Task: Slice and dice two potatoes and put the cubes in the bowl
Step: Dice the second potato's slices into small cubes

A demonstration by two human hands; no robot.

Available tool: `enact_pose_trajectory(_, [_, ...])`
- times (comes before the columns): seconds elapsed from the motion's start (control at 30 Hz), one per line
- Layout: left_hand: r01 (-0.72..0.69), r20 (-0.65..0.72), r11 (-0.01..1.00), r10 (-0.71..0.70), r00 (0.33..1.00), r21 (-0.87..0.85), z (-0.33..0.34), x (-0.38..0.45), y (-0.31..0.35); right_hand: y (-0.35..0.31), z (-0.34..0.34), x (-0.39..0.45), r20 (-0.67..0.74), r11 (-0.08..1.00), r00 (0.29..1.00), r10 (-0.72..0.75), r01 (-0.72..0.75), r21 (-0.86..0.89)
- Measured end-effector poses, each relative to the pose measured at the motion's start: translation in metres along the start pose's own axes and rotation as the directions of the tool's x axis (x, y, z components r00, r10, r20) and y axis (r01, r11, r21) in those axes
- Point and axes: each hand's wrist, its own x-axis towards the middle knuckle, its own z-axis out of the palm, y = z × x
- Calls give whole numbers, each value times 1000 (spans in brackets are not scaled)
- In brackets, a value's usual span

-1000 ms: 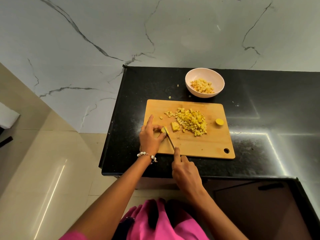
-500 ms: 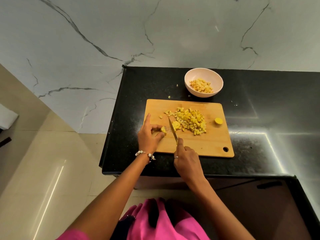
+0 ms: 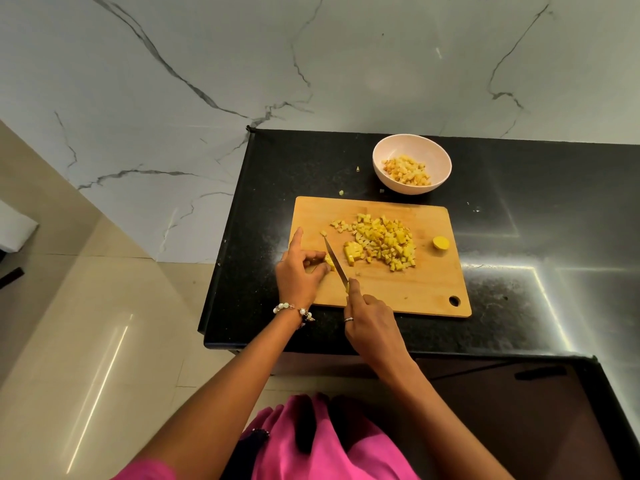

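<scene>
- Potato piece (image 3: 328,262), small and yellow, lies at the left end of the cutting board (image 3: 408,292), pinched under the curled fingers (image 3: 313,255) of the left hand (image 3: 298,271).
- Knife (image 3: 335,260) stands just beside those fingertips; a slip off so small a stub could nick them.
- Right hand (image 3: 370,317) is clenched round the knife handle.
- Diced cubes (image 3: 384,242) heap mid-board; a careless sweep could scatter them onto the bench (image 3: 519,237).
- Bowl (image 3: 412,143), beyond the board, holds earlier cubes.
</scene>
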Motion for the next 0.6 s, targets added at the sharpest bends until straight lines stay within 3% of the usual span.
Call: enact_pose_trajectory(0.6, [-15,-4,999,15,1000,36,0,1,1,-13,-4,-1,64,999,997,35,-37,37])
